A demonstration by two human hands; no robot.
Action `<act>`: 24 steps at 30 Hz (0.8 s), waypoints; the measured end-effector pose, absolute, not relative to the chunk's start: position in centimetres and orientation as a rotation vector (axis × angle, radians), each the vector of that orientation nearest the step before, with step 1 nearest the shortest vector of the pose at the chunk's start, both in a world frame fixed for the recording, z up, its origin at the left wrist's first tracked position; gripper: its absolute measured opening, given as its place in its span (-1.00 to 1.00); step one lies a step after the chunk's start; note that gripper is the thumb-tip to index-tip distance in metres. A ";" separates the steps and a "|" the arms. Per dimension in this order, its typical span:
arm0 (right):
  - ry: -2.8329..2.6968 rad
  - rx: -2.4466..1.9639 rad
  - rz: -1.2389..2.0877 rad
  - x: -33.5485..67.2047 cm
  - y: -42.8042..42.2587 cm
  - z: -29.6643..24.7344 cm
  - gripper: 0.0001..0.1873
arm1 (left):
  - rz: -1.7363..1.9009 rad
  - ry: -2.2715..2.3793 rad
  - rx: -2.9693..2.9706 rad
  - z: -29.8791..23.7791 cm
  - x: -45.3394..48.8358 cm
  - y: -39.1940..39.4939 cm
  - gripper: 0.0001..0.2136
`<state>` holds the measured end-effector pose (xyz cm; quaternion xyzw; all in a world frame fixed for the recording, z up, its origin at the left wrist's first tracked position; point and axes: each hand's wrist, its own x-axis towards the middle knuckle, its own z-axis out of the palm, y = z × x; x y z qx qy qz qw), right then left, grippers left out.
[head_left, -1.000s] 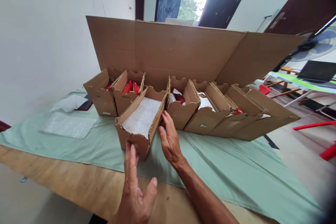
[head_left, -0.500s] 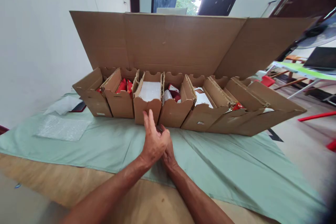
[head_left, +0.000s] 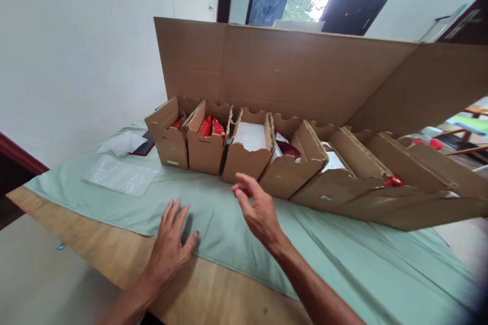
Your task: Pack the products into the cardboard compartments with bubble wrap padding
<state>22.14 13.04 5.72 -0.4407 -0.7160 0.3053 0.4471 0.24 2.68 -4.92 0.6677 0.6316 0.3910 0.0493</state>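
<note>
At far L of green cloth (head_left: 343, 244), see crumpled white wrap (head_left: 122, 143) beside dark flat item (head_left: 144, 144), w/ bubble wrap sheet (head_left: 121, 176) laid flat just in front. Next note L hand (head_left: 173, 238) — palm down, fingers spread, empty; can't tell if touching cloth. Beyond it, find red item (head_left: 178, 123) in first box (head_left: 170, 148), red packets (head_left: 211, 127) in second box (head_left: 205, 155). Then see third box (head_left: 244, 161), upright in row btwn second & fourth, w/ white bubble wrap (head_left: 249, 135) inside. Just in front, note R hand (head_left: 259, 210) — raised, fingers loosely bent, thumb apart, empty. Farther R, see dark red item (head_left: 290, 149) in fourth box (head_left: 285, 177), white piece (head_left: 334, 160) in fifth box (head_left: 335, 190).
</note>
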 end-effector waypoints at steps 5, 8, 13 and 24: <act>-2.082 -1.213 0.550 15.3 18.9 12.9 -0.36 | 1.282 1.910 1.957 -5.9 0.5 2.5 -0.49; -2.114 -1.332 0.466 12.8 21.3 14.0 -0.64 | 1.392 1.879 1.784 -5.4 0.8 2.6 -0.47; -2.091 -1.322 0.416 12.9 17.3 13.5 -0.82 | 1.586 1.750 1.267 -3.1 0.4 2.1 -0.43; -1.920 -1.316 0.539 32.0 1.2 13.8 -0.79 | 1.748 1.562 1.050 -0.7 0.5 -1.0 -0.29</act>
